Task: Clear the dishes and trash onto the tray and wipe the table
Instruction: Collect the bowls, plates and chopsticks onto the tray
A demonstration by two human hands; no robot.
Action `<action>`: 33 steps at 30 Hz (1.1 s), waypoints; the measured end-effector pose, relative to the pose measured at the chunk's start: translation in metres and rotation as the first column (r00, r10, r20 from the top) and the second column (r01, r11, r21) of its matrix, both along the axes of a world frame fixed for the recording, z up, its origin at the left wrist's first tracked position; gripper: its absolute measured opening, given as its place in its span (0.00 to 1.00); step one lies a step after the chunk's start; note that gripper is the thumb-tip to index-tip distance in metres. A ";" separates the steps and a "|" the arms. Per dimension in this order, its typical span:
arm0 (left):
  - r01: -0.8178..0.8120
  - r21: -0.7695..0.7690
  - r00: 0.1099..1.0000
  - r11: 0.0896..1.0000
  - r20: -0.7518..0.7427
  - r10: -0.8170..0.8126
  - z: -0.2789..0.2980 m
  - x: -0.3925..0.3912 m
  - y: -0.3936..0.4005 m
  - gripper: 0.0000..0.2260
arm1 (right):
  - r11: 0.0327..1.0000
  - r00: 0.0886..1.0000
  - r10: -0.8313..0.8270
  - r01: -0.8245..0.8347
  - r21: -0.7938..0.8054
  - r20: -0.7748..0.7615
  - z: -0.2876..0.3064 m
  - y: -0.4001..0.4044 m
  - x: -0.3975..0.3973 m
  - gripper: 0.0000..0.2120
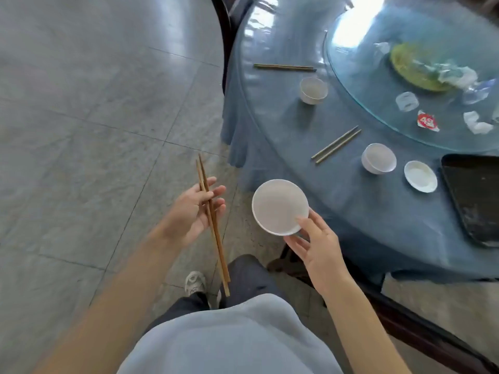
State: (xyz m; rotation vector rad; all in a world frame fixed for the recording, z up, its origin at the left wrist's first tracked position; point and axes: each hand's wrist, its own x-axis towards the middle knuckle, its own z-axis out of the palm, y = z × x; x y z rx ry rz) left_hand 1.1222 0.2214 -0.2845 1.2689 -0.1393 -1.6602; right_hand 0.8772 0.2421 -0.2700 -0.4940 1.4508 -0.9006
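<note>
My left hand [194, 211] grips a pair of wooden chopsticks [216, 238] over the floor, left of the table. My right hand [316, 244] holds a white bowl [279, 205] by its rim, just off the table's near edge. A black tray [475, 195] lies at the right edge of the round table [364, 211] with its blue cloth. On the cloth sit a white cup [378, 158], a small white saucer [420, 176], another cup [313, 90], and two more pairs of chopsticks [336, 144] [285, 67].
A glass turntable [359, 85] carries a yellow-green plate [415, 68], crumpled plastic wrappers [456, 74], a red-and-white packet [427, 121] and white scraps [476, 122]. Dark wooden chairs [399, 317] stand by the table. Grey tiled floor [94, 117] spreads to the left.
</note>
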 end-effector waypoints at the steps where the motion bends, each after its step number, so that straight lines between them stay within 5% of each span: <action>1: 0.061 -0.006 0.998 0.998 0.009 -0.061 0.003 -0.005 -0.017 0.16 | 0.998 0.998 -0.059 0.059 0.001 0.007 0.003 -0.005 -0.004 0.14; 14: 0.496 -0.115 0.846 0.860 0.286 -0.450 -0.045 -0.165 -0.265 0.06 | 0.767 0.767 -0.641 0.640 -0.039 -0.018 -0.013 -0.147 -0.138 0.13; 24: 0.712 0.076 0.478 0.699 0.676 -0.561 -0.107 -0.290 -0.406 0.12 | 0.696 0.692 -0.706 0.717 0.028 -0.152 -0.065 -0.264 -0.238 0.16; 33: 0.723 0.229 0.229 0.652 0.811 -0.539 -0.141 -0.333 -0.437 0.08 | 0.713 0.715 -0.662 0.693 0.104 -0.226 -0.099 -0.299 -0.256 0.17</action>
